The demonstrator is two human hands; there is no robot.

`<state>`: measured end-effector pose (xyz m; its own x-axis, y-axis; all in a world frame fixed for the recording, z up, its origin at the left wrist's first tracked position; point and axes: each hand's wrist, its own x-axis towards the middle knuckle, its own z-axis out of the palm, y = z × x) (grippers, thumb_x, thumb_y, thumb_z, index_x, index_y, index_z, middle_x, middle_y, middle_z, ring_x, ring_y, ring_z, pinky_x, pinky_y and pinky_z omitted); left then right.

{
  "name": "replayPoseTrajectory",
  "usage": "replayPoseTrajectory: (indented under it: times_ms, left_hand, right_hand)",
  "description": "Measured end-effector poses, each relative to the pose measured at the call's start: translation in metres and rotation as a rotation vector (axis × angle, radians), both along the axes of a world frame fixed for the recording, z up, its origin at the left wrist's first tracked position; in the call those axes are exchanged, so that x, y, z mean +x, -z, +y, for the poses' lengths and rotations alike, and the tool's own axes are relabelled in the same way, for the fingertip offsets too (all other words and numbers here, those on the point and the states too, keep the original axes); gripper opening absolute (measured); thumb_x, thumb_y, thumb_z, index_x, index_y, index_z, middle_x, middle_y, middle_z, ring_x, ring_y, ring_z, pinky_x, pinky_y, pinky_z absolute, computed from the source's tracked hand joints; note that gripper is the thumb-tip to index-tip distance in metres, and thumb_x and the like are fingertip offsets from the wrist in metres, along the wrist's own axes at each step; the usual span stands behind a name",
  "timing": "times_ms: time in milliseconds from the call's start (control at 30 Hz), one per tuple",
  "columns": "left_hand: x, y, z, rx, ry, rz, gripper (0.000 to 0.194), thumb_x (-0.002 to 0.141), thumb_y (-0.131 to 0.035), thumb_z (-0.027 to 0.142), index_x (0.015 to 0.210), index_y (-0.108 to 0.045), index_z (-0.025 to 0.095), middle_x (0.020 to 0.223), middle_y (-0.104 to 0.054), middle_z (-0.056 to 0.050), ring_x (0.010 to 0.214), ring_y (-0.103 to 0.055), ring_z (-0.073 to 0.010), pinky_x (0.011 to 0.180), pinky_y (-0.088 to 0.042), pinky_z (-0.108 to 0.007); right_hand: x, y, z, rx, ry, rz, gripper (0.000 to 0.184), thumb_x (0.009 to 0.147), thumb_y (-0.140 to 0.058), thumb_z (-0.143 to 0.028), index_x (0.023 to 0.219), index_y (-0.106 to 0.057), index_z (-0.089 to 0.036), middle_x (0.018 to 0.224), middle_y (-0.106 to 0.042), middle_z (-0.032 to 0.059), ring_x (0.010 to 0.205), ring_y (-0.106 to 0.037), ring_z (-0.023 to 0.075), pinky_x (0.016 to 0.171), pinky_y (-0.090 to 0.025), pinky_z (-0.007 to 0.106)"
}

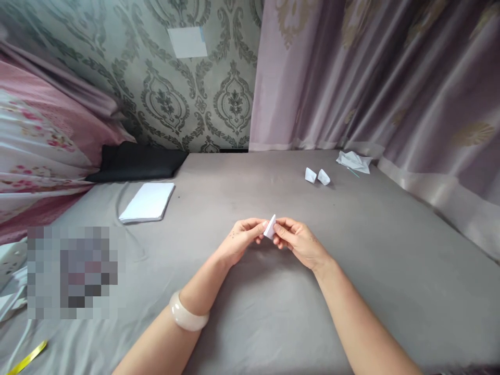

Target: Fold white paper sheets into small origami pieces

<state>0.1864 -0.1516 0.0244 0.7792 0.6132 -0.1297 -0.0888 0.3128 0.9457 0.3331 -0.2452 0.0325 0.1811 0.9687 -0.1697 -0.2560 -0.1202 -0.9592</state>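
Between my two hands is a small piece of folded white paper, its pointed tip upward, just above the grey cloth. My left hand pinches its left side with thumb and fingers. On the right side, the thumb and fingers of my right hand grip the same paper. The fingers partly cover its lower edges. Farther off to the right, two small folded paper shapes stand side by side on the cloth.
A stack of white paper lies at the left, in front of a black folded cloth. Crumpled white paper sits by the curtain at back right. A yellow strip and a white power strip are at the left edge.
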Motion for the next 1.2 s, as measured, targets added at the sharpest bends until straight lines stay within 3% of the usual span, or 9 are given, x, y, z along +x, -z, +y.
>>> replayPoseTrajectory:
  times_ms: [133,267,400,567,733,1000,1200]
  left_hand:
    - [-0.003,-0.002,0.003,-0.057,0.017,0.002,0.025,0.071,-0.075,0.039,0.077,-0.071,0.015,0.063,-0.055,0.001,0.058,-0.043,-0.0075,0.057,-0.033,-0.022]
    - [-0.011,-0.009,0.006,-0.154,0.206,0.020,0.030,0.072,-0.074,0.044,0.070,-0.063,0.015,0.054,-0.040,0.005,0.049,-0.030,-0.0055,0.049,-0.021,-0.023]
    - [-0.015,-0.014,0.006,-0.088,0.329,0.045,0.031,0.071,-0.074,0.045,0.071,-0.064,0.016,0.056,-0.046,0.003,0.049,-0.032,-0.0057,0.048,-0.019,-0.024]
    - [-0.011,-0.010,0.005,0.095,0.195,0.107,0.029,0.069,-0.075,0.044,0.075,-0.068,0.016,0.069,-0.063,-0.002,0.059,-0.050,-0.0094,0.056,-0.035,-0.023]
    - [-0.005,-0.004,0.005,0.151,0.016,-0.001,0.026,0.068,-0.078,0.036,0.074,-0.065,0.015,0.077,-0.066,-0.003,0.070,-0.057,-0.0119,0.068,-0.043,-0.025]
    - [0.001,-0.004,-0.001,0.172,-0.148,-0.103,0.022,0.069,-0.078,0.030,0.074,-0.062,0.016,0.085,-0.068,-0.003,0.081,-0.062,-0.0135,0.078,-0.047,-0.027]
    - [0.004,-0.005,-0.005,0.095,-0.199,-0.122,0.030,0.067,-0.080,0.027,0.090,-0.063,0.018,0.085,-0.070,-0.002,0.081,-0.064,-0.0139,0.081,-0.049,-0.028]
  right_hand:
    - [0.003,-0.001,-0.002,0.017,-0.040,-0.017,0.030,0.075,-0.071,-0.046,0.087,-0.067,-0.019,0.069,-0.060,-0.0016,0.060,-0.052,0.0087,0.057,-0.043,0.022]
    - [0.006,-0.002,-0.005,0.025,-0.112,-0.113,0.031,0.078,-0.067,-0.049,0.085,-0.066,-0.019,0.068,-0.058,-0.0011,0.060,-0.050,0.0098,0.058,-0.043,0.023]
    - [0.007,-0.003,-0.006,0.047,-0.168,-0.174,0.031,0.082,-0.063,-0.049,0.087,-0.065,-0.019,0.073,-0.061,0.0004,0.062,-0.050,0.0103,0.060,-0.043,0.024]
    - [0.007,-0.005,-0.005,0.069,-0.129,-0.285,0.030,0.084,-0.060,-0.048,0.081,-0.064,-0.019,0.077,-0.061,0.0001,0.068,-0.052,0.0106,0.068,-0.044,0.025]
    - [0.006,0.001,-0.001,0.110,0.065,-0.509,0.031,0.079,-0.064,-0.050,0.078,-0.067,-0.019,0.104,-0.059,0.0047,0.075,-0.058,0.0116,0.075,-0.048,0.027]
    - [-0.003,0.010,0.004,0.220,0.295,-0.482,0.024,0.075,-0.070,-0.044,0.078,-0.066,-0.021,0.084,-0.068,0.0035,0.077,-0.064,0.0173,0.075,-0.053,0.031]
    - [-0.007,0.009,0.005,0.233,0.377,-0.502,0.024,0.076,-0.071,-0.041,0.086,-0.065,-0.021,0.082,-0.070,0.0023,0.076,-0.065,0.0166,0.075,-0.054,0.031]
